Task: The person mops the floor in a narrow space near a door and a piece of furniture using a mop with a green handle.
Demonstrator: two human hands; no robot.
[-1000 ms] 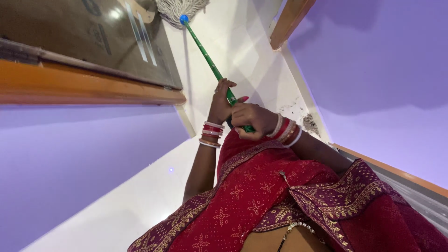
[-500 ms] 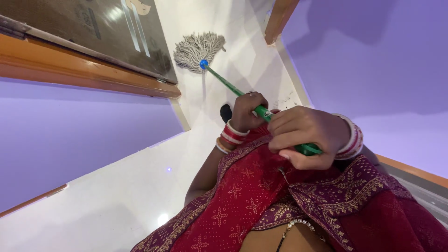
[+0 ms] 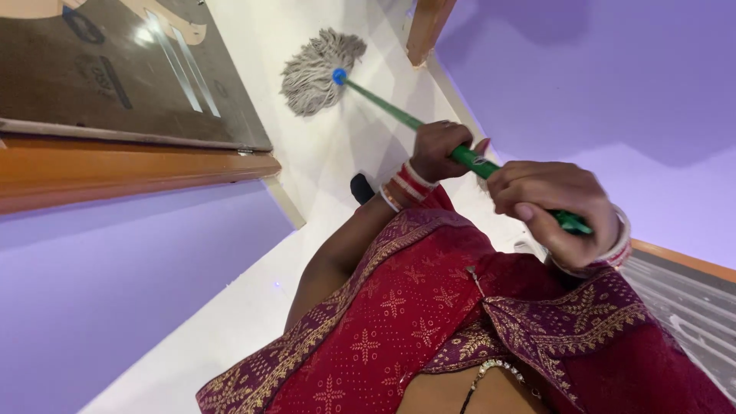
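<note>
Down on the floor: I see a pale tiled corridor floor (image 3: pixel 253 322) running between lilac walls (image 3: pixel 115 291), with a wooden door (image 3: pixel 115 77) and its orange frame on one side.
Mop head: I find the grey string mop head (image 3: pixel 314 69) lying spread on the floor, near the door's lower corner, with a blue collar (image 3: pixel 339 76) joining it to the stick.
Mop handle: I follow the green mop handle (image 3: pixel 391 111) slanting from the collar back toward the body, passing through both hands.
Left hand: I have the left hand (image 3: pixel 438 149) closed around the handle, farther down the stick toward the mop head; red and white bangles (image 3: pixel 406 186) sit on that wrist.
Right hand: I have the right hand (image 3: pixel 552 207) wrapped tight around the handle's upper end, fingers curled over it, closer to the camera; bangles circle this wrist too.
Spacing: I see the two hands near each other on the stick, not touching.
Clothing: I see a red garment (image 3: pixel 399 307) with gold print and a darker patterned border fills the lower frame.
Foot: I notice a dark shape (image 3: pixel 362 186) just behind the left wrist; I cannot tell what it is.
</note>
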